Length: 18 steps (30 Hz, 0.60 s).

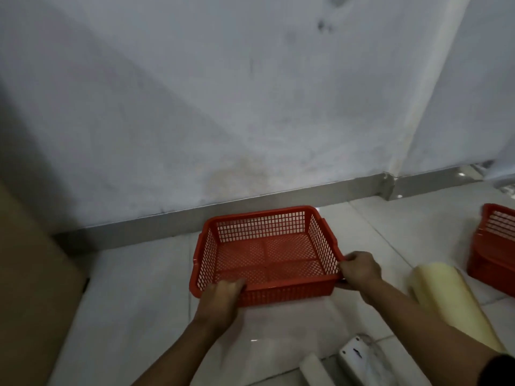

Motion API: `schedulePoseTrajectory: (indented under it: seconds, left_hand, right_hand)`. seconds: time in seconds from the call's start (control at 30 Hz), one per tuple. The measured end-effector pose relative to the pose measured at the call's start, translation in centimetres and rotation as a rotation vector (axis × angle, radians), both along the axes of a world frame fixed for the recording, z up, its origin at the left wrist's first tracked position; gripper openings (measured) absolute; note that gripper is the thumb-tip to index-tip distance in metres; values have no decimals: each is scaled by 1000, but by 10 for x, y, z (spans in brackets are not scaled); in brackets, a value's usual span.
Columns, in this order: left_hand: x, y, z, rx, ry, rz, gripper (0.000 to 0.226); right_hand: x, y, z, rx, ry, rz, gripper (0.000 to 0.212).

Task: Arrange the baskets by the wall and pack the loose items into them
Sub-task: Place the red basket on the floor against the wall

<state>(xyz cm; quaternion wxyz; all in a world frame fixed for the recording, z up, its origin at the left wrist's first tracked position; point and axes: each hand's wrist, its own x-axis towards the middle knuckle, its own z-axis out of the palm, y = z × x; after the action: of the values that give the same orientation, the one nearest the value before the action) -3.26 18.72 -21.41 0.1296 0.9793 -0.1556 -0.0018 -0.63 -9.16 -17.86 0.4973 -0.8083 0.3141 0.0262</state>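
Near the wall point(195, 107), on white floor tiles point(139, 302) just short of the metal skirting point(139, 227): red mesh basket point(264, 254), upright, nothing inside, far side close to skirting but apart from it. Left hand point(223, 299) on near-left corner, fingers curled over the near rim, gripping. Right hand point(359, 267) at near-right corner, fingers curled round rim/side lug, also gripping. Couldn't tell whether basket sat flat on tiles or was lifted slightly. Far right, cut by frame edge: more red baskets point(493, 246), looked like a stack, well apart from the held one. Between them & near right forearm: pale yellow roll point(446, 299) lying on floor. Near edge, right of centre: white roll end point(315, 369) beside a white/grey device point(354, 355), blurred, type unclear. Left edge: brown cardboard panel point(28, 274), standing against wall.
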Motion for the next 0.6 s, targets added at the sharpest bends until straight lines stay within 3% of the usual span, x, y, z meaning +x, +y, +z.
schedulePoseTrajectory:
  seconds: [0.2,0.37,0.4,0.5,0.6]
  left_hand:
    - [-20,96,4,7,-49,179,41]
    - [-24,135,-3,47,-20,251,32]
    - [-24,139,-6,63,-9,278,31]
    - [-25,144,-11,105,16,390,26]
    - [-24,141,-15,154,106,478,22]
  right_hand:
    - [7,106,7,97,-5,164,9]
    - [7,146,-4,146,43,226,4]
    - [6,149,-8,190,49,232,11]
    - [4,146,-12,442,91,353,63]
    - [-2,137,-4,541,174,551,78]
